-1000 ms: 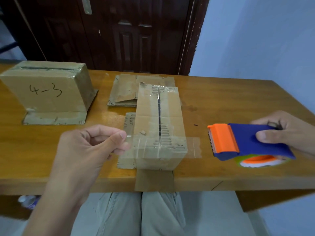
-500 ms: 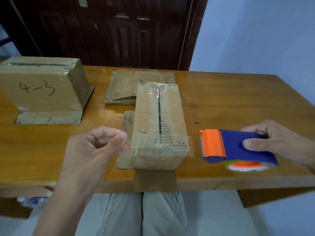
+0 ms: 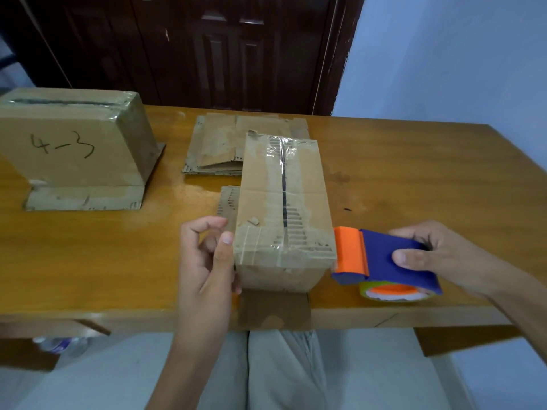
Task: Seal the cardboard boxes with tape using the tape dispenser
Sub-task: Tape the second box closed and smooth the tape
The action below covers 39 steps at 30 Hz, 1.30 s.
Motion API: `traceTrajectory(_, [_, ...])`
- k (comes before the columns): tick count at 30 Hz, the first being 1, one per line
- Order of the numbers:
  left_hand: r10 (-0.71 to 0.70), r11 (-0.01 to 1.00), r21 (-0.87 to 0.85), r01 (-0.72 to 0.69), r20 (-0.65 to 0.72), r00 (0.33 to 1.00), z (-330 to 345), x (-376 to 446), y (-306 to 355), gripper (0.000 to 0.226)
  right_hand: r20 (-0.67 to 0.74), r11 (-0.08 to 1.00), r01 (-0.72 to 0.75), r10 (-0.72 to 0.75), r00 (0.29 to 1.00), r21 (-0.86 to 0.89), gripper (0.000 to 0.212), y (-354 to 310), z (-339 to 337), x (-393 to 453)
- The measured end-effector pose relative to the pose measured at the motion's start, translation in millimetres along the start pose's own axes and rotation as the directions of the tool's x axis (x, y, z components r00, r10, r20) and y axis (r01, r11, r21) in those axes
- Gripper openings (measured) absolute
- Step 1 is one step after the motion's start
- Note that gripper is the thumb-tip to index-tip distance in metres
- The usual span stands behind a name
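Note:
A long cardboard box (image 3: pixel 284 202) lies at the table's near edge, its top seam covered by old tape. A strip of clear tape (image 3: pixel 251 247) crosses its near end. My left hand (image 3: pixel 207 258) is at the box's near left corner; the thumb holds the tape end against the left side and the other fingers are curled. My right hand (image 3: pixel 444 255) grips the blue tape dispenser (image 3: pixel 384 258). The dispenser's orange head (image 3: pixel 349 253) touches the box's right side near the front corner. The tape roll (image 3: pixel 393 292) rests on the table.
A larger box marked "4-3" (image 3: pixel 71 149) stands at the left of the wooden table (image 3: pixel 429 187). Flattened cardboard (image 3: pixel 222 143) lies behind the long box. A brown flap (image 3: pixel 273 309) hangs over the table's front edge. A dark door stands behind the table.
The dispenser has moved left until its head meets the box's right side. My left hand has moved right to the box's left corner, laying the tape across the near end.

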State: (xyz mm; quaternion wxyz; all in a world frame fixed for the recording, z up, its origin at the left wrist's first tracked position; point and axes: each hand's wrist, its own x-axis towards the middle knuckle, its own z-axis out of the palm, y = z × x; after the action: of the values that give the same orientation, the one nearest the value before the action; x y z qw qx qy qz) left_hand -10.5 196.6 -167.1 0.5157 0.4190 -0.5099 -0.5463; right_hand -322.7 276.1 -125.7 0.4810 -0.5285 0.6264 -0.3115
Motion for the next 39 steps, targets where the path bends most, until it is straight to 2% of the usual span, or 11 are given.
traceTrajectory(4, [-0.319, 0.932, -0.162, 0.323, 0.052, 0.946, 0, 6, -1, 0.015, -0.015, 1.0, 0.007, -0.007, 1.0, 0.007, 0.052, 6, 2, -3])
traceTrajectory(6, [-0.352, 0.919, -0.155, 0.362, 0.089, 0.932, -5, 9, 0, 0.018, -0.03, 1.0, 0.014, -0.014, 0.999, 0.003, 0.05, 7, 3, -5])
traceTrajectory(7, [-0.308, 0.945, -0.099, 0.311, 0.048, 0.95, -7, 9, 1, 0.014, -0.036, 1.0, 0.016, -0.016, 0.999, 0.006, 0.049, 7, 3, -5])
traceTrajectory(8, [-0.2, 0.98, 0.012, 0.2, -0.03, 0.979, -10, 9, 4, 0.009, -0.038, 1.0, 0.014, -0.014, 0.999, 0.009, 0.049, 5, 4, -6])
traceTrajectory(10, [0.236, 0.933, 0.307, -0.191, -0.118, 0.965, -14, 7, 18, 0.016, -0.033, 1.0, 0.014, -0.014, 0.999, 0.011, 0.048, 2, 5, -6])
traceTrajectory(12, [0.608, 0.654, 0.478, -0.587, 0.13, 0.783, -17, 6, 37, 0.024, -0.039, 1.0, 0.023, -0.023, 0.999, 0.006, 0.048, 0, 5, -8])
traceTrajectory(14, [0.662, 0.401, 0.459, -0.793, 0.453, 0.597, -15, 10, 41, 0.035, -0.044, 1.0, 0.031, -0.031, 0.999, 0.003, 0.05, 0, 5, -9])
traceTrajectory(16, [0.566, 0.323, 0.415, -0.85, 0.635, 0.525, -12, 17, 33, 0.041, -0.054, 0.999, 0.033, -0.032, 0.998, 0.014, 0.057, 3, 4, -13])
traceTrajectory(19, [0.503, 0.379, 0.405, -0.832, 0.665, 0.553, -15, 23, 20, 0.041, -0.105, 0.999, 0.037, -0.034, 0.994, 0.03, 0.061, 9, -2, -21])
traceTrajectory(31, [0.59, 0.444, 0.399, -0.802, 0.543, 0.597, -3, 17, 9, 0.032, -0.073, 0.99, 0.065, -0.075, 0.995, -0.128, 0.029, -6, -19, -31])
traceTrajectory(39, [0.587, 0.467, 0.408, -0.784, 0.52, 0.621, 0, 16, 8, 0.034, -0.119, 0.947, -0.067, 0.031, 0.992, -0.314, 0.042, -55, -10, -30])
